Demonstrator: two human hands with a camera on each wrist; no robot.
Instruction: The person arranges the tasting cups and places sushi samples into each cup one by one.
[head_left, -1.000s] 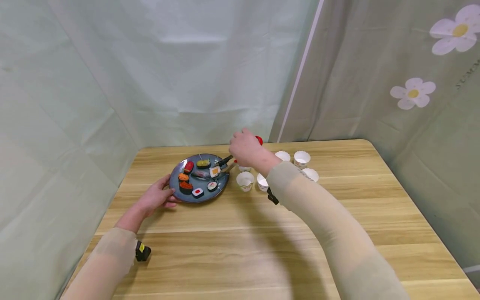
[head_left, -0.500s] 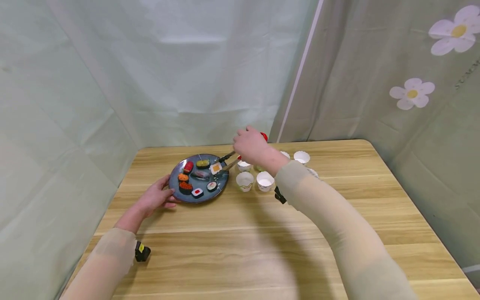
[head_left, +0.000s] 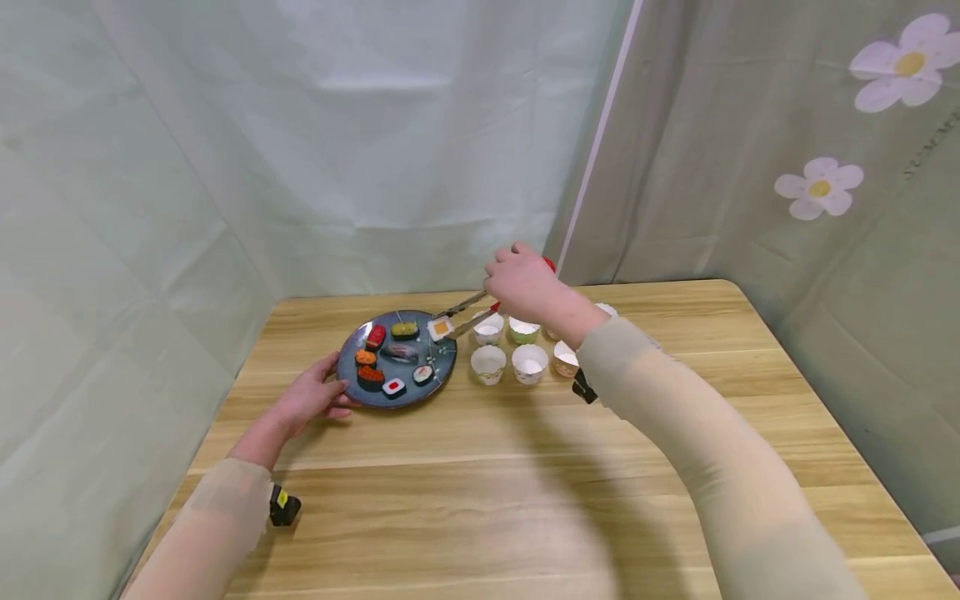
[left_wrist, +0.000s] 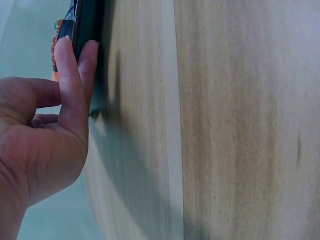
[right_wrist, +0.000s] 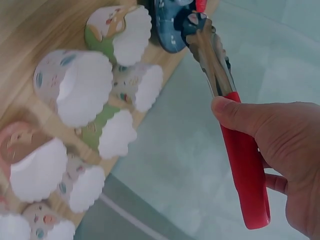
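A round blue plate (head_left: 444,367) bears several sushi pieces. My left hand (head_left: 311,398) grips its left rim, the thumb on top and fingers beneath, as the left wrist view shows. My right hand (head_left: 525,283) holds metal tongs with red handles (right_wrist: 245,165) above the cups. Between the tong tips is a white sushi piece with an orange centre (head_left: 441,327), over the plate's upper right edge; whether it clears the plate is hard to tell. A dark-wrapped piece with red roe (head_left: 371,379) lies near my left thumb.
Several white paper cups (head_left: 530,365) with scalloped rims stand in rows right of the plate, partly under my right arm. The wooden table (head_left: 450,500) reaches to the curtain (head_left: 420,167) at the back.
My right hand with the tongs has moved right and away from me. The orange-centred sushi piece has shifted right and back with the tips. My left hand stays on the plate.
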